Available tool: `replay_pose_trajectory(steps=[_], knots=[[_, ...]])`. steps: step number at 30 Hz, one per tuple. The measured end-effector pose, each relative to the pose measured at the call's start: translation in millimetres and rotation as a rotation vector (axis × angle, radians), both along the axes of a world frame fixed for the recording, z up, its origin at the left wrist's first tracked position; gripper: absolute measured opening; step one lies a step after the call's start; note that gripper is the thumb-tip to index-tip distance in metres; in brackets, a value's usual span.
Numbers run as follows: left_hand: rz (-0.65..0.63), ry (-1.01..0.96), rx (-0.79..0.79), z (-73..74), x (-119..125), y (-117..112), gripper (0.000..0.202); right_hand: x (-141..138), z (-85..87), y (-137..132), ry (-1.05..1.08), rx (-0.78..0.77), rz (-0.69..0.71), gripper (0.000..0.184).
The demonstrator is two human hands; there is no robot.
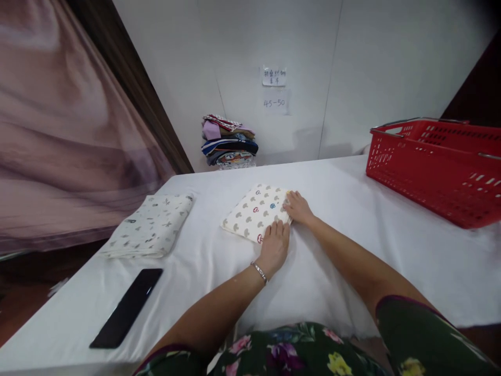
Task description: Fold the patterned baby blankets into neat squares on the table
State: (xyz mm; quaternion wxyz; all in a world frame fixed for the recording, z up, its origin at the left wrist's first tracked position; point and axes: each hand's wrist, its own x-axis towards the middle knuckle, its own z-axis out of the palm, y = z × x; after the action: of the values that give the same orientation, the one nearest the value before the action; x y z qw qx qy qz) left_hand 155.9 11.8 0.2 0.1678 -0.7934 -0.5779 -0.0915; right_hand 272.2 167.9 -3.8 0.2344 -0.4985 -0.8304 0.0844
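Note:
A folded cream cloth [250, 209] with a grey, red and blue mushroom print lies flat on the white-covered table, in the middle of the head view. My left hand [275, 248], with a bracelet at the wrist, rests palm down on the near right corner of this cloth, fingers stretched out. At its right edge my right hand [299, 208] lies with the fingers apart and their tips on the fabric. My palms hide that corner and part of the right edge. To the left is a second folded cloth [151, 227], white with a small dark print, apart from both hands.
A black phone-like slab [127, 308] lies at the table's front left. On the right stands a red plastic basket [426, 175] with metal handles. A pile of folded fabrics [230, 143] is against the wall behind the white tablecloth [332, 188]. A pinkish curtain [78, 130] hangs left.

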Motion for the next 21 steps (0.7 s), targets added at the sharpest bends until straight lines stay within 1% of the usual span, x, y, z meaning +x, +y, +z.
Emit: replay_pose_trajectory(steps=[2, 5, 8, 10, 13, 15, 17, 21], knots=[[-0.009, 0.011, -0.014, -0.9, 0.2, -2.1, 0.045, 0.2, -5.2, -1.9, -0.066, -0.042, -0.023, 0.045], [-0.037, 0.028, -0.028, -2.7, -2.1, -8.5, 0.043, 3.5, -7.7, -2.2, -0.088, -0.06, -0.02, 0.046], [-0.086, 0.013, -0.026, -6.0, -7.5, -18.5, 0.042, 5.4, -2.6, -6.3, -0.105, -0.07, -0.014, 0.047], [-0.131, -0.027, -0.024, -8.2, -12.4, -26.4, 0.043, 3.6, 3.1, -13.6, -0.117, -0.051, -0.013, 0.05], [-0.212, -0.112, -0.048, -7.4, -22.4, -36.5, 0.045, -3.5, 8.5, -29.2, -0.122, 0.024, 0.053, 0.052], [-0.243, -0.166, -0.084, -3.0, -32.1, -40.0, 0.044, -9.1, 7.1, -38.7, -0.141, 0.044, 0.115, 0.053], [-0.216, -0.208, -0.12, 3.3, -44.9, -40.0, 0.042, -13.1, 1.8, -44.7, -0.172, 0.018, 0.144, 0.053], [-0.085, -0.258, -0.148, 11.6, -73.4, -35.1, 0.047, -13.7, -10.1, -45.7, -0.199, -0.015, 0.132, 0.052]])
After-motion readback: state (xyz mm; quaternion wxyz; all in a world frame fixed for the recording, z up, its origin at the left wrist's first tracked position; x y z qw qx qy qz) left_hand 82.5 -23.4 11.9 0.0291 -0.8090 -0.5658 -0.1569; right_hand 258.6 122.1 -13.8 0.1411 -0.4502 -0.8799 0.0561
